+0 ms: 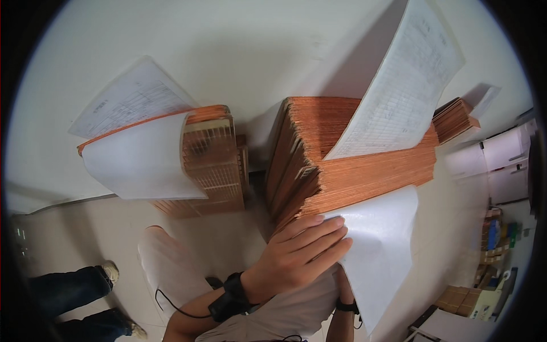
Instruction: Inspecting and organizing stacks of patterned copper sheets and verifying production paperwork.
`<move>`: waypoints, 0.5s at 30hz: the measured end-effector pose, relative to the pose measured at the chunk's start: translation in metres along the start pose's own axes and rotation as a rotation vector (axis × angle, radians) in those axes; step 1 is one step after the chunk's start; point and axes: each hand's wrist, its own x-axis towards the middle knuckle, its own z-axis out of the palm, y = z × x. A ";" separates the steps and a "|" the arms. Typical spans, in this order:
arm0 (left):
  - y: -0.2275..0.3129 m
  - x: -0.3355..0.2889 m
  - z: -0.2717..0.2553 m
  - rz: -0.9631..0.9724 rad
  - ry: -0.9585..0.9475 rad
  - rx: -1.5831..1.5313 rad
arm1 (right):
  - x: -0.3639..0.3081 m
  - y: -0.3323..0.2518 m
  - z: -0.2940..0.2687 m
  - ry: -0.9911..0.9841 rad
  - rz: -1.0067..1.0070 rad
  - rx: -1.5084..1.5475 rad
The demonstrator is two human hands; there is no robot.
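Note:
A thick stack of orange-brown cardboard sheets stands in front of me, its edges facing up. My left hand reaches over its near edge, fingers stretched out flat. The fingertips rest on a glossy white sheet that hangs down the near side of the stack. My right hand is hidden behind this sheet; only its wrist and black wristband show below. A large printed paper sticks up out of the middle of the stack, leaning right.
Left stands another cardboard stack with a white sheet draped over it and a printed paper behind. Another person's legs are at lower left. A smaller cardboard bundle and cartons stand right. A wall rises behind.

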 end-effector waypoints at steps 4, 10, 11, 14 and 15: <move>-0.003 0.000 -0.001 0.006 0.001 -0.004 | 0.001 -0.009 -0.001 0.011 0.010 -0.012; -0.008 0.001 -0.001 0.033 0.054 -0.063 | -0.019 -0.074 -0.005 0.129 -0.019 -0.079; -0.007 0.002 -0.003 0.048 0.047 -0.077 | -0.024 -0.089 -0.008 0.161 -0.059 -0.166; -0.003 0.020 -0.009 -0.051 0.145 -0.337 | -0.040 -0.116 -0.025 0.256 -0.126 -0.277; -0.005 0.025 -0.014 -0.034 0.120 -0.379 | -0.051 -0.119 -0.031 0.293 -0.166 -0.297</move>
